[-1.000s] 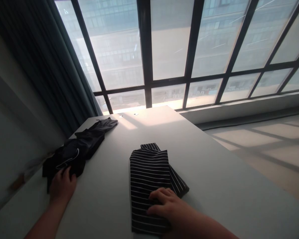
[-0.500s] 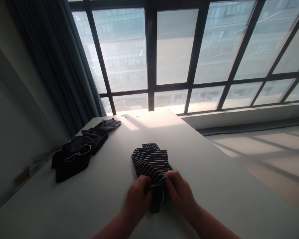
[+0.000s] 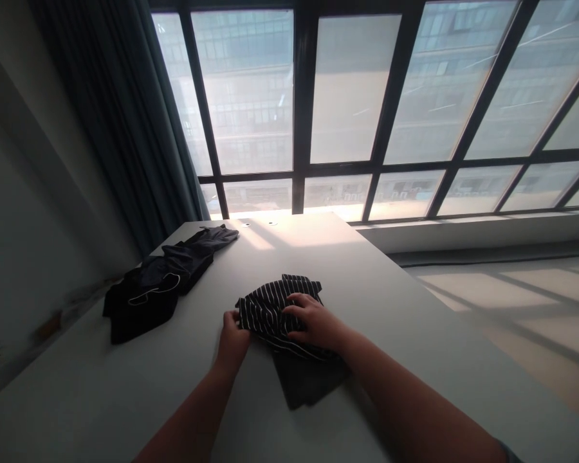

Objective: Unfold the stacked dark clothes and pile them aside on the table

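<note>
A black garment with thin white stripes [image 3: 270, 302] lies bunched on the white table in front of me. My left hand [image 3: 234, 337] pinches its left end, the fingertips closed around the cloth edge. On top of the cloth rests my right hand [image 3: 313, 321], its fingers spread over the folds. A plain dark part of the cloth [image 3: 309, 379] sticks out below the stripes, toward me. Whether it belongs to the same garment I cannot tell.
Dark clothes [image 3: 164, 283], one with a white cord, lie along the left side of the white table [image 3: 376, 283]. Behind the table are large windows [image 3: 251, 96] and a dark curtain [image 3: 110, 128]. Sunlit floor [image 3: 511, 296] extends to the right.
My left hand has moved left and up, drawing a striped end out to the left. My right hand has gone from gripping the near edge to lying spread on the cloth.
</note>
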`<move>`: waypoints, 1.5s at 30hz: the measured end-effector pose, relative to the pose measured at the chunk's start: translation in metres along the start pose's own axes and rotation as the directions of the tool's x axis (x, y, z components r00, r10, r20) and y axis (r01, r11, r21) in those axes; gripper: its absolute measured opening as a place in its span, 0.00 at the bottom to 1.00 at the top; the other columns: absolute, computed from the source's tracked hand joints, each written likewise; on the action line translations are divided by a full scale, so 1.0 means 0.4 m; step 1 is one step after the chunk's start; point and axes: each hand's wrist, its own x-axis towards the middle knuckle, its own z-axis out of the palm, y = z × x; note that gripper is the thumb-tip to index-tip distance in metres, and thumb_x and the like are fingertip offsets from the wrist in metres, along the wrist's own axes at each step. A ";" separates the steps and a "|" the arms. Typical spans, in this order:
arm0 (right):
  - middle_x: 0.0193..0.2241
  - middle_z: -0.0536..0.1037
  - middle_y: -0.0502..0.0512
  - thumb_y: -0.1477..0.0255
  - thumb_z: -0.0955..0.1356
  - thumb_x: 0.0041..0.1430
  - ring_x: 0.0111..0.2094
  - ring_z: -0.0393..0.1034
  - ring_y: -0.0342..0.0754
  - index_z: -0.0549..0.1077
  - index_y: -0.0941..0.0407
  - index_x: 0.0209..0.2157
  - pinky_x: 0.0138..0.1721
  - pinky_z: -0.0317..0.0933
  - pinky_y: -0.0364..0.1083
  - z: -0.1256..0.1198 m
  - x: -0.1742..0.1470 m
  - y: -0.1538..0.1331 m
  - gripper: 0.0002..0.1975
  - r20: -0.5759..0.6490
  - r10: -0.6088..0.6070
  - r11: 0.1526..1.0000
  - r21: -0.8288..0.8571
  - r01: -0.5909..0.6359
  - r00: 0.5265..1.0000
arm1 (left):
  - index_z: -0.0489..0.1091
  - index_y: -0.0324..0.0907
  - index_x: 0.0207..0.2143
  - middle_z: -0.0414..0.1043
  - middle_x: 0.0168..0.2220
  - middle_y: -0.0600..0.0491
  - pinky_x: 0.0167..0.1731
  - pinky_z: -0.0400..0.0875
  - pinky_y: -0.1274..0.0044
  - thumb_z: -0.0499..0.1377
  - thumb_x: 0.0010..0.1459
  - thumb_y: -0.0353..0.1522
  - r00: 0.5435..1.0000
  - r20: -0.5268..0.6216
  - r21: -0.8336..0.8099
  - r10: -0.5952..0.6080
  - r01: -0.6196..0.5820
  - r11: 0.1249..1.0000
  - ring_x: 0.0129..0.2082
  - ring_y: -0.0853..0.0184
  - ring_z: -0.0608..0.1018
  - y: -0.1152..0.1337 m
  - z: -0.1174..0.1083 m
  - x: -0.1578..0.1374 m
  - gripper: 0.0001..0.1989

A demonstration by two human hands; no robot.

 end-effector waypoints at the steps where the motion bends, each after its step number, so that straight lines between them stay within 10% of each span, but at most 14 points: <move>1: 0.60 0.69 0.64 0.71 0.78 0.57 0.61 0.63 0.62 0.79 0.55 0.51 0.62 0.62 0.58 0.010 0.000 0.008 0.20 -0.023 0.011 0.999 -0.036 -0.012 1.000 | 0.64 0.39 0.57 0.69 0.57 0.38 0.53 0.73 0.60 0.66 0.51 0.33 0.996 -0.027 0.055 0.080 -0.079 0.995 0.52 0.51 0.77 0.005 -0.008 0.004 0.30; 4: 0.46 0.74 0.59 0.73 0.74 0.62 0.49 0.68 0.55 0.80 0.56 0.38 0.55 0.63 0.54 0.006 0.006 -0.001 0.02 -0.016 -0.015 0.993 -0.115 0.014 1.000 | 0.72 0.46 0.54 0.58 0.70 0.43 0.67 0.58 0.56 0.64 0.52 0.27 0.860 0.124 0.326 0.494 -0.506 0.799 0.69 0.48 0.63 0.027 -0.019 0.002 0.25; 6: 0.40 0.75 0.55 0.70 0.74 0.62 0.43 0.70 0.51 0.79 0.55 0.37 0.48 0.64 0.49 -0.010 0.006 -0.023 0.04 0.118 -0.054 0.996 -0.069 0.063 0.992 | 0.76 0.47 0.45 0.69 0.64 0.47 0.67 0.59 0.60 0.62 0.58 0.27 0.748 0.337 0.459 0.572 -0.661 0.594 0.66 0.52 0.68 0.038 -0.022 -0.001 0.13; 11: 0.36 0.78 0.51 0.71 0.78 0.52 0.36 0.71 0.49 0.78 0.54 0.38 0.35 0.58 0.44 -0.041 -0.024 -0.052 0.12 0.355 -0.014 0.999 0.036 0.002 0.935 | 0.71 0.45 0.35 0.76 0.30 0.51 0.35 0.69 0.73 0.51 0.70 0.35 0.924 0.184 0.725 0.335 -0.357 0.588 0.33 0.60 0.79 0.025 -0.072 0.041 0.12; 16: 0.27 0.73 0.47 0.76 0.68 0.61 0.28 0.65 0.43 0.71 0.55 0.32 0.31 0.54 0.43 -0.077 -0.069 -0.030 0.03 0.116 0.111 0.988 0.094 -0.122 0.987 | 0.72 0.40 0.38 0.78 0.36 0.43 0.36 0.69 0.69 0.54 0.64 0.32 0.959 -0.089 0.810 0.271 -0.089 0.580 0.37 0.52 0.80 0.005 -0.187 0.112 0.08; 19: 0.26 0.72 0.47 0.70 0.65 0.67 0.28 0.64 0.43 0.70 0.56 0.32 0.31 0.56 0.42 -0.083 -0.101 -0.026 0.08 -0.116 0.206 0.961 0.212 -0.178 0.972 | 0.72 0.38 0.50 0.76 0.52 0.39 0.50 0.71 0.64 0.56 0.57 0.24 0.934 -0.047 0.809 0.354 -0.172 0.562 0.51 0.49 0.77 0.014 -0.190 0.105 0.18; 21: 0.29 0.75 0.49 0.67 0.66 0.69 0.30 0.67 0.44 0.73 0.56 0.35 0.34 0.59 0.43 -0.074 -0.121 -0.035 0.09 -0.216 0.201 0.953 0.267 -0.140 0.956 | 0.70 0.40 0.56 0.74 0.57 0.42 0.57 0.68 0.63 0.54 0.59 0.22 0.846 0.117 0.726 0.520 -0.430 0.536 0.57 0.53 0.75 0.030 -0.151 0.070 0.22; 24: 0.35 0.79 0.53 0.71 0.64 0.70 0.33 0.71 0.45 0.77 0.55 0.47 0.37 0.62 0.43 -0.056 -0.138 -0.062 0.11 -0.209 0.030 0.975 0.221 0.017 0.977 | 0.65 0.44 0.63 0.73 0.61 0.45 0.62 0.66 0.64 0.53 0.67 0.27 0.556 0.390 0.434 0.734 -0.814 0.385 0.62 0.57 0.72 0.060 -0.066 -0.013 0.23; 28: 0.32 0.78 0.53 0.77 0.61 0.67 0.29 0.70 0.44 0.81 0.53 0.48 0.34 0.59 0.43 -0.059 -0.145 -0.096 0.18 -0.040 -0.240 0.960 0.138 0.243 0.970 | 0.71 0.48 0.54 0.69 0.66 0.50 0.66 0.62 0.62 0.59 0.64 0.27 0.322 0.583 0.195 0.746 -0.947 0.256 0.69 0.56 0.65 0.083 0.007 -0.100 0.17; 33: 0.33 0.80 0.52 0.79 0.61 0.67 0.31 0.71 0.44 0.80 0.54 0.47 0.36 0.61 0.43 -0.094 -0.144 -0.094 0.18 -0.003 -0.249 0.953 0.177 0.246 0.969 | 0.69 0.44 0.36 0.79 0.44 0.54 0.62 0.67 0.64 0.59 0.60 0.24 0.286 0.557 0.117 0.780 -0.957 0.266 0.45 0.64 0.79 0.091 -0.005 -0.094 0.06; 37: 0.40 0.79 0.58 0.78 0.60 0.69 0.43 0.72 0.50 0.78 0.55 0.46 0.45 0.64 0.48 -0.116 -0.146 -0.117 0.16 -0.212 -0.210 0.977 -0.004 0.214 0.954 | 0.63 0.45 0.33 0.72 0.31 0.56 0.33 0.71 0.78 0.54 0.65 0.24 0.304 0.363 0.196 0.881 -0.949 0.247 0.27 0.70 0.72 0.111 -0.034 -0.094 0.08; 40: 0.49 0.76 0.61 0.71 0.68 0.67 0.52 0.67 0.57 0.76 0.54 0.49 0.52 0.60 0.55 -0.102 -0.148 -0.181 0.11 -0.354 -0.225 0.970 -0.171 0.174 0.908 | 0.61 0.45 0.36 0.69 0.31 0.56 0.26 0.63 0.80 0.55 0.66 0.23 0.310 0.217 0.196 0.926 -0.943 0.270 0.26 0.71 0.69 0.125 -0.040 -0.125 0.09; 45: 0.34 0.74 0.52 0.73 0.70 0.64 0.37 0.65 0.51 0.69 0.55 0.35 0.42 0.56 0.51 -0.034 -0.142 -0.264 0.05 -0.413 -0.143 0.978 -0.197 0.065 0.899 | 0.63 0.45 0.43 0.71 0.35 0.54 0.29 0.66 0.79 0.53 0.68 0.24 0.223 0.195 0.033 0.955 -0.975 0.220 0.28 0.71 0.71 0.136 -0.027 -0.176 0.07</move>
